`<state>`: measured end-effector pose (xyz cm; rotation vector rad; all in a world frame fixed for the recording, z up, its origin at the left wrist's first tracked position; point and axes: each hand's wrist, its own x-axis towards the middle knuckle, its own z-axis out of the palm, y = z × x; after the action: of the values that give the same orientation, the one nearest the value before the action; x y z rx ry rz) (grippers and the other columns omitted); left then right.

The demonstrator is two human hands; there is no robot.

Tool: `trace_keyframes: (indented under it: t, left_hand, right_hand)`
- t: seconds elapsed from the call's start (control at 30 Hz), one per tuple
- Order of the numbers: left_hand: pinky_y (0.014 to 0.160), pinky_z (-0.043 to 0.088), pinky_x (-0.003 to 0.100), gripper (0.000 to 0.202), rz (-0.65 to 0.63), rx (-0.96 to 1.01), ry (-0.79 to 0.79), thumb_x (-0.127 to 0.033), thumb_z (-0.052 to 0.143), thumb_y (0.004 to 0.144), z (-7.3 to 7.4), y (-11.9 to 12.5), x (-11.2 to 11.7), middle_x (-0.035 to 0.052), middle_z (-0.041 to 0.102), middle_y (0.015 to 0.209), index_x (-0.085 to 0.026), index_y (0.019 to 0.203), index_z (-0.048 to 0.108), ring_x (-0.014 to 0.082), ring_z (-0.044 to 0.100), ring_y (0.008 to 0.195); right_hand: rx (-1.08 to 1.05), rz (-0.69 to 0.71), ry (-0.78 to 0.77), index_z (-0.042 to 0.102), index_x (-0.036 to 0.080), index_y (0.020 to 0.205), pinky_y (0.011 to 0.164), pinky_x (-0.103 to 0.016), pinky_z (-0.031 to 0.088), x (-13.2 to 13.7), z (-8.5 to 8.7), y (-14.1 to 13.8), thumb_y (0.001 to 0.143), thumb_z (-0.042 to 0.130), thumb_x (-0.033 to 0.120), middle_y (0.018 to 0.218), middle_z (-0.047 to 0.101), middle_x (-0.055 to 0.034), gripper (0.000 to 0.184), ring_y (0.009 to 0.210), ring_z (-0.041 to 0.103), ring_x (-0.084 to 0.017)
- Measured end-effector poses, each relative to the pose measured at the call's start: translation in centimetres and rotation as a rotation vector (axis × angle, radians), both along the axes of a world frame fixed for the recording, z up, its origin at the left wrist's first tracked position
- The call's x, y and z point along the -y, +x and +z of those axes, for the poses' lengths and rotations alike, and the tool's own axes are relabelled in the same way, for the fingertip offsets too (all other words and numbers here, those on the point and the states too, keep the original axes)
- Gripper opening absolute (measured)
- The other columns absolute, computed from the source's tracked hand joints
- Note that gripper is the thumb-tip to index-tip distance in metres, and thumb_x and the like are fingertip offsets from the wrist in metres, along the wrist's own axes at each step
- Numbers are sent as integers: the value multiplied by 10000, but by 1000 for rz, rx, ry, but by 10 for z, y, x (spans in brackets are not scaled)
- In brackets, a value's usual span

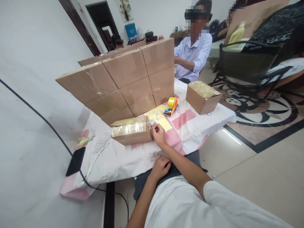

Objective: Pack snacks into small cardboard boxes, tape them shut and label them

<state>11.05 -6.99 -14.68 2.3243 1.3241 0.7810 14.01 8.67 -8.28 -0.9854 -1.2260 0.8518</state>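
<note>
At the table's near edge lies a small cardboard box (133, 137), its upper side covered with shiny clear tape. My right hand (158, 134) is at the box's right end, thumb and forefinger pinched together; whatever lies between them is too small to make out. Down on my lap rests my left hand (161, 164), fingers loosely curled, with nothing visible in it. Beyond the box, an orange tape dispenser (174, 107) with a yellowish roll stands on the table.
Stacked cardboard boxes (133, 72) form a wall behind the small box. Another taped box (201, 98) stands at the right on the clothed table (114, 164). A dark phone-like slab (76, 161) lies left, near a hanging black cable (49, 126). A person (194, 53) sits across.
</note>
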Motion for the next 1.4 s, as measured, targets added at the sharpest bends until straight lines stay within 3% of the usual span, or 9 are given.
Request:
trace_keyframes:
  t: [0.13, 0.23, 0.33, 0.43, 0.6, 0.7, 0.97, 1.23, 1.4]
  left_hand:
    - [784, 518, 392, 264, 75, 65, 258, -200, 469, 976, 14, -18, 6, 70, 757, 812, -210, 985, 733, 204, 694, 778]
    - [923, 502, 487, 218, 573, 84, 649, -285, 524, 977, 63, -62, -14, 111, 763, 928, -234, 964, 736, 270, 703, 958]
    - [1128, 386, 553, 440, 1066, 13, 691, -490, 640, 931, 123, -111, -51, 197, 617, 1434, -187, 1242, 708, 345, 527, 1378]
    - [1218, 272, 535, 437, 864, -196, 408, -516, 575, 976, 157, -137, -80, 95, 599, 1507, -263, 1308, 703, 311, 495, 1437]
    - [1221, 271, 495, 412, 782, -282, 272, -454, 447, 1045, 153, -133, -85, 9, 616, 1486, -332, 1358, 686, 271, 522, 1431]
    - [1228, 261, 490, 427, 794, -287, 282, -467, 444, 1045, 147, -131, -80, 8, 598, 1504, -330, 1375, 678, 271, 503, 1452]
    - [1229, 264, 471, 410, 803, -299, 263, -451, 452, 1047, 151, -132, -77, -7, 589, 1509, -335, 1366, 682, 251, 496, 1461]
    - [1236, 258, 463, 392, 813, -274, 287, -446, 457, 1047, 150, -130, -74, -21, 595, 1500, -347, 1350, 686, 235, 497, 1463]
    - [1231, 265, 449, 374, 816, -257, 310, -434, 476, 1037, 148, -131, -75, -35, 609, 1483, -366, 1330, 697, 228, 513, 1450]
  right_hand:
    - [4, 35, 26, 686, 201, 888, 697, -323, 524, 1, -2, 4, 868, 553, 376, 885, 735, -55, 221, 759, 656, -192]
    - [28, 77, 48, 708, 206, 855, 693, -327, 535, 2, -1, 8, 861, 566, 367, 888, 750, -60, 215, 761, 666, -197]
    - [44, 109, 69, 743, 209, 851, 729, -347, 561, 5, 0, 7, 856, 568, 348, 934, 771, -74, 223, 809, 691, -212]
    - [48, 134, 90, 793, 212, 898, 823, -382, 592, 7, -2, 6, 815, 584, 300, 1017, 791, -92, 242, 931, 729, -239]
    - [74, 360, 58, 809, 208, 1159, 1006, -467, 592, 16, -15, 20, 734, 580, 214, 1262, 761, -94, 483, 1160, 723, -290]
    - [41, 468, -81, 753, 203, 1285, 940, -502, 632, 25, -22, 30, 782, 564, 243, 1348, 717, -91, 539, 1084, 756, -299]
    - [-9, 420, -42, 714, 174, 1344, 1226, -490, 424, 22, -18, 17, 801, 537, 221, 1462, 633, -98, 573, 1422, 563, -266]
    - [-45, 296, -48, 729, 179, 1317, 1199, -438, 445, 29, -26, 17, 801, 537, 196, 1478, 623, -124, 551, 1407, 564, -258]
    - [-3, 376, 53, 708, 219, 1351, 1080, -394, 519, 25, -20, 17, 819, 533, 184, 1411, 636, -123, 562, 1310, 605, -243]
